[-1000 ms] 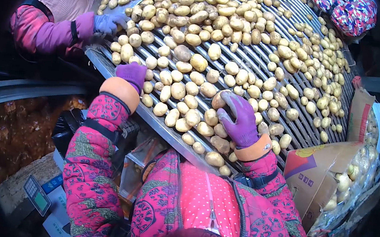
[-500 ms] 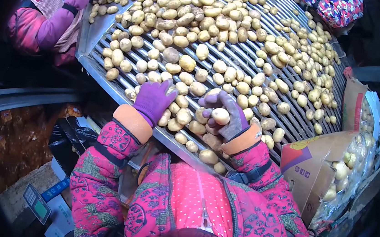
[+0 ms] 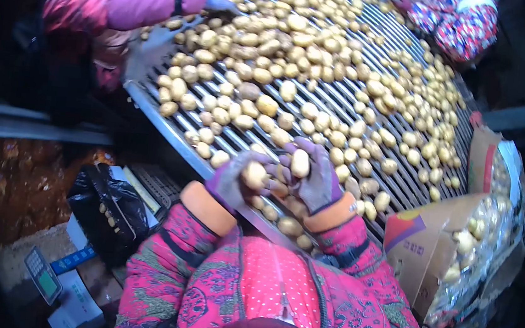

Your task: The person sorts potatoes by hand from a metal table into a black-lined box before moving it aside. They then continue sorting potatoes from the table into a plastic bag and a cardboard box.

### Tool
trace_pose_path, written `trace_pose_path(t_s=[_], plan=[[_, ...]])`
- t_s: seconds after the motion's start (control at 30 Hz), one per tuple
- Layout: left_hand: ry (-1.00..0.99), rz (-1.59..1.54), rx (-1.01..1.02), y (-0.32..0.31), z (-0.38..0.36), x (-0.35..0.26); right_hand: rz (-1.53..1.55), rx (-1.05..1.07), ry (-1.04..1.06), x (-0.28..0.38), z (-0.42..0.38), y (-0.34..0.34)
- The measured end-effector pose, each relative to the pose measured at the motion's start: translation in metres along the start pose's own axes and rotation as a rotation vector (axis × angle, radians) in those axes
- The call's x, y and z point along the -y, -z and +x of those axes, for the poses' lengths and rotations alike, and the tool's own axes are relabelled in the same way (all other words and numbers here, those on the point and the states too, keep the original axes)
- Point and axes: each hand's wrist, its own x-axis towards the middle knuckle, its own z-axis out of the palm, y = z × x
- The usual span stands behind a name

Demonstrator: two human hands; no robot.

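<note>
My left hand [image 3: 239, 177], in a purple and grey glove, is turned palm up with its fingers curled round a pale potato [image 3: 254, 176]. Close beside it, my right hand [image 3: 315, 175] in a matching glove grips another potato [image 3: 300, 163]. Both hands are over the near edge of a slatted metal sorting table [image 3: 171, 131], and their fingertips almost meet. A brownish potato [image 3: 296, 206] lies between and below them. Many loose potatoes [image 3: 268, 106] cover the slats beyond my hands.
A cardboard box [image 3: 422, 242] of potatoes under clear plastic stands at the right. A co-worker's gloved hand [image 3: 221, 3] reaches over the table at upper left; another person's patterned sleeve [image 3: 462, 25] is at upper right. A scale display [image 3: 43, 276] and a black plastic-lined box [image 3: 107, 206] are lower left.
My left hand has come back from the potatoes, turned over, and now holds one beside my right hand. My right hand keeps its potato. The co-worker at left has reached further over the table.
</note>
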Motion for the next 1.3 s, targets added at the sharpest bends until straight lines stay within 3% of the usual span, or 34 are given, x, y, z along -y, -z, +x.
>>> trace_pose_path(t_s=[0.07,0.1,0.13,0.2,0.23,0.27,0.3,0.37,0.4,0.47,0.53,0.6,0.67,0.7,0.73,0.77,0.8,0.83,0.9,0.93,0.97,1.0,1.03,1.07,1.13,1.27,1.3], plan=[[-0.031,-0.062,0.101,-0.001,-0.004,0.021,-0.293,-0.096,0.155,0.008,-0.006,-0.03],[-0.064,0.107,0.21,-0.007,-0.008,0.02,-0.498,0.025,0.367,0.007,-0.009,-0.036],[-0.099,0.279,0.318,-0.023,-0.016,0.015,-0.701,0.045,0.302,0.014,-0.017,-0.053],[-0.207,0.263,0.363,-0.035,-0.019,0.007,-1.284,0.326,0.596,0.006,-0.016,-0.046],[-0.666,0.85,0.381,-0.015,-0.012,0.006,-1.541,0.456,0.826,0.007,-0.014,-0.054],[-0.803,1.073,0.322,0.001,-0.005,0.013,-1.608,0.541,0.811,0.01,-0.019,-0.064],[-0.943,1.289,0.234,0.017,0.002,0.02,-1.468,0.539,0.652,0.01,-0.021,-0.069],[-0.47,0.323,0.286,0.027,-0.003,0.023,-1.05,0.503,0.352,0.006,-0.034,-0.081],[-0.239,-0.092,0.264,0.028,-0.027,0.012,-0.945,0.454,0.379,0.0,-0.027,-0.07],[-0.465,-0.042,0.121,0.066,-0.059,0.008,-0.874,0.351,0.442,-0.005,-0.013,-0.043],[-0.613,-0.06,-0.192,0.109,-0.114,-0.002,-0.94,0.232,0.499,0.0,0.004,-0.013],[-0.678,-0.113,-0.448,0.189,-0.175,-0.006,-1.123,0.116,0.473,0.004,0.006,0.02],[-0.811,-0.166,-0.682,0.283,-0.234,-0.009,-1.083,0.126,0.528,0.003,-0.004,0.034],[-0.861,-0.117,-0.773,0.33,-0.265,-0.009,-1.22,0.134,0.498,0.008,-0.013,0.024],[-0.875,0.032,-0.892,0.374,-0.286,-0.012,-1.222,0.057,0.487,0.003,-0.008,0.035],[-0.785,0.676,-1.182,0.423,-0.303,-0.01,-1.358,0.077,0.613,0.003,-0.009,0.039],[-0.547,1.428,-1.471,0.44,-0.309,-0.018,-1.497,0.089,0.739,0.006,-0.011,0.035],[-0.515,1.623,-1.545,0.438,-0.298,-0.03,-1.633,0.071,0.852,0.013,-0.013,0.023],[-0.899,0.888,-1.234,0.389,-0.251,-0.059,-1.843,-0.003,0.968,0.018,-0.009,0.025],[-0.998,1.015,-0.928,0.393,-0.225,-0.082,-1.921,-0.059,0.884,0.018,-0.005,0.035],[-0.957,0.976,-0.767,0.339,-0.192,-0.104,-2.087,-0.068,0.755,0.021,-0.012,0.029],[-1.175,0.909,-0.571,0.271,-0.151,-0.107,-2.246,-0.071,0.612,0.023,-0.017,0.022],[-1.209,1.138,-0.613,0.217,-0.118,-0.12,-2.25,-0.074,0.717,0.019,-0.015,0.033],[-1.267,1.591,-0.709,0.171,-0.098,-0.139,-2.254,-0.075,0.823,0.014,-0.014,0.047],[-1.269,1.856,-0.705,0.128,-0.037,-0.165,-2.231,-0.104,0.785,0.013,-0.018,0.046],[-0.819,2.145,-0.973,0.099,0.049,-0.192,-2.149,-0.102,0.783,0.017,-0.018,0.045],[-0.675,2.202,-0.949,0.087,0.054,-0.195,-2.139,-0.101,0.758,0.019,-0.019,0.044]])
